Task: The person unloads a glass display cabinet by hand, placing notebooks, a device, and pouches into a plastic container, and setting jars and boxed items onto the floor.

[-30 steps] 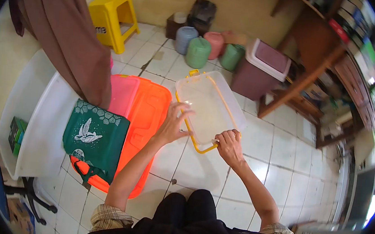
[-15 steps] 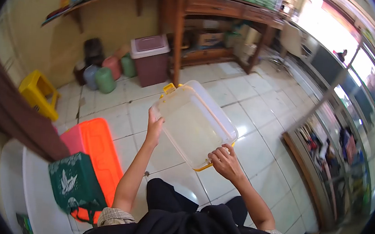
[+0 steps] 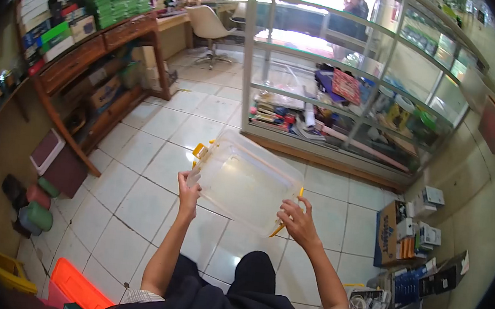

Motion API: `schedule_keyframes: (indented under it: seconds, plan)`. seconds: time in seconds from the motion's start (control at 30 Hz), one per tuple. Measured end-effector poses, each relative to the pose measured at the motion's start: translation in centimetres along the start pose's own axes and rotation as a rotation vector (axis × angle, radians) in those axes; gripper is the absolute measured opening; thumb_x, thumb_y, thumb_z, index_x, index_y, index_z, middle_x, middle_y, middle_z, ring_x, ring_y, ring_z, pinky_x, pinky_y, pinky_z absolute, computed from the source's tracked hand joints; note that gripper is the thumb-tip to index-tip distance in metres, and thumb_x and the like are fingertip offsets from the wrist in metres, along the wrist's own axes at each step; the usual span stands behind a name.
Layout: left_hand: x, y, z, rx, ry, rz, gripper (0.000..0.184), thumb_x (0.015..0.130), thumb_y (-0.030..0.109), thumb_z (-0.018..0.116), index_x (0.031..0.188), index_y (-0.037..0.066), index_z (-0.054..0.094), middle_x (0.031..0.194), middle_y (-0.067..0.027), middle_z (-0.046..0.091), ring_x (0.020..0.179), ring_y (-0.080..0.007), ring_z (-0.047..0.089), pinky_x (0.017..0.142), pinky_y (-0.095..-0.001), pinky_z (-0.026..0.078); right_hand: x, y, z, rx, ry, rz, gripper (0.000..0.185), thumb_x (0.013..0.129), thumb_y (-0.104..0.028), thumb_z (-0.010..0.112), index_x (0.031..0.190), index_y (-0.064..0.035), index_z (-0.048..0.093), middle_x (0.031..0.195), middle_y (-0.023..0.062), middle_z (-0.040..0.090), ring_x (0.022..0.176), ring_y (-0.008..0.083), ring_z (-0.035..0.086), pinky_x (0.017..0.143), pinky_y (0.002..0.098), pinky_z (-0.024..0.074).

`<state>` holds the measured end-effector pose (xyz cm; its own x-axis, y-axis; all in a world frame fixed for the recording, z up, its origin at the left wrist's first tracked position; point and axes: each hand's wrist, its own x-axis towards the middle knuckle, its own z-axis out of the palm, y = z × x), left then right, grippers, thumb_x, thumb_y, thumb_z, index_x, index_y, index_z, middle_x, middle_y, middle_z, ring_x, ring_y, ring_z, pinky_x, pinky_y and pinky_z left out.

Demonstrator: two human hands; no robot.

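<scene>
Clear box [image 3: 251, 181]: swung round, with the view, toward the glass cabinet [image 3: 316, 122].
Position: held above the tiled floor [image 3: 135, 203].
Left hand [image 3: 188, 196]: closed on its left end.
Right hand [image 3: 299, 220]: half-curled round its right end.
Risk: a drop could be caused by slipping right fingertips.
Unclear: left fingers partly hidden; orange plastic [image 3: 80, 291] cut off.

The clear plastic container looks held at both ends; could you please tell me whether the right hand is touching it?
Touching: the head view shows the right hand with its fingers curled against the edge of the clear plastic container.
</scene>
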<state>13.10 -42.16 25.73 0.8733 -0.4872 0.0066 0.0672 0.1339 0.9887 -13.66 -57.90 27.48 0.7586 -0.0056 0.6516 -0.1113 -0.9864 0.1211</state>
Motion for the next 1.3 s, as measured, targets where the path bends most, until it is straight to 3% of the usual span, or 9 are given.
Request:
schedule_keyframes:
  seconds: [0.17,0.23,0.3,0.33,0.47,0.57,0.77,0.93,1.3]
  plan:
    - [-0.3,0.1,4.4,-0.069,-0.207,-0.050,0.024,0.079,0.013,0.053,0.098,0.013,0.038,0.095,-0.0002,0.040,0.078,-0.0087,0.041,0.064,-0.0318,0.048,-2.3,3.3,-3.6,-0.058,0.057,0.108,0.029,0.066,-0.012,0.067,0.092,-0.0172,0.056,0.105,0.0012,0.047,0.102,0.0208,0.043,0.093,0.0429,0.0327]
    - [-1.0,0.4,5.5,-0.068,-0.234,-0.070,0.024,0.079,0.012,0.051,0.098,0.012,0.038,0.095,-0.0007,0.040,0.080,-0.0094,0.042,0.067,-0.0345,0.050,-3.0,3.8,-4.5,-0.121,0.075,0.122,0.032,0.064,-0.013,0.067,0.094,-0.0198,0.057,0.102,0.0012,0.044,0.097,0.0213,0.040,0.087,0.0404,0.0355]
    - [-1.3,0.4,6.4,-0.083,-0.272,-0.098,0.025,0.079,0.009,0.049,0.101,0.009,0.037,0.103,-0.0056,0.039,0.096,-0.0179,0.045,0.073,-0.0410,0.052,-3.5,4.3,-5.3,-0.170,-0.007,0.193,0.030,0.065,-0.013,0.065,0.094,-0.0203,0.058,0.093,0.0019,0.044,0.090,0.0205,0.042,0.080,0.0378,0.0363]
    - [-1.1,0.1,6.8,-0.096,-0.286,-0.102,0.025,0.079,0.009,0.049,0.101,0.009,0.037,0.103,-0.0056,0.039,0.096,-0.0179,0.045,0.073,-0.0410,0.052,-3.2,4.6,-5.7,-0.238,-0.073,0.181,0.028,0.066,-0.011,0.063,0.093,-0.0194,0.059,0.082,0.0018,0.045,0.081,0.0193,0.045,0.073,0.0353,0.0368]
    - [0.0,-3.0,8.6,-0.067,-0.357,-0.088,0.025,0.081,0.013,0.048,0.103,0.009,0.036,0.107,-0.0069,0.039,0.096,-0.0183,0.046,0.067,-0.0358,0.051,-4.1,5.5,-4.6,-0.368,-0.116,0.224,0.026,0.066,-0.008,0.061,0.091,-0.0162,0.058,0.069,0.0018,0.046,0.073,0.0186,0.048,0.065,0.0326,0.0395]
    - [0.9,-5.7,9.5,-0.051,-0.358,-0.086,0.028,0.081,0.014,0.048,0.105,0.009,0.036,0.108,-0.0077,0.039,0.096,-0.0188,0.046,0.060,-0.0312,0.049,-5.1,6.0,-2.9,-0.359,-0.171,0.303,0.027,0.066,-0.008,0.061,0.092,-0.0165,0.058,0.070,0.0021,0.048,0.073,0.0192,0.048,0.063,0.0315,0.0405]
    - [2.2,-8.5,10.2,0.012,-0.351,-0.231,0.032,0.079,0.014,0.048,0.108,0.008,0.033,0.110,-0.0095,0.037,0.098,-0.0221,0.044,0.065,-0.0414,0.053,-4.7,8.3,-1.3,-0.291,-0.217,0.308,0.025,0.068,-0.006,0.059,0.092,-0.0127,0.061,0.076,0.0047,0.049,0.075,0.0216,0.048,0.064,0.0328,0.0411]
    - [3.0,-10.2,11.1,0.044,-0.343,-0.235,0.035,0.076,0.011,0.047,0.108,0.008,0.033,0.110,-0.0097,0.036,0.101,-0.0235,0.043,0.067,-0.0439,0.053,-6.4,10.5,1.1,-0.216,-0.199,0.329,0.026,0.069,-0.005,0.058,0.093,-0.0127,0.061,0.078,0.0058,0.049,0.077,0.0228,0.046,0.067,0.0346,0.0390]
    - [4.9,-16.0,23.8,0.033,-0.393,-0.339,0.034,0.076,0.005,0.046,0.107,0.013,0.034,0.110,-0.0054,0.036,0.093,-0.0172,0.044,0.068,-0.0377,0.053,-14.1,21.8,4.0,-0.100,-0.161,0.556,0.030,0.067,-0.002,0.059,0.095,-0.0115,0.060,0.075,0.0052,0.045,0.074,0.0217,0.044,0.067,0.0344,0.0387]
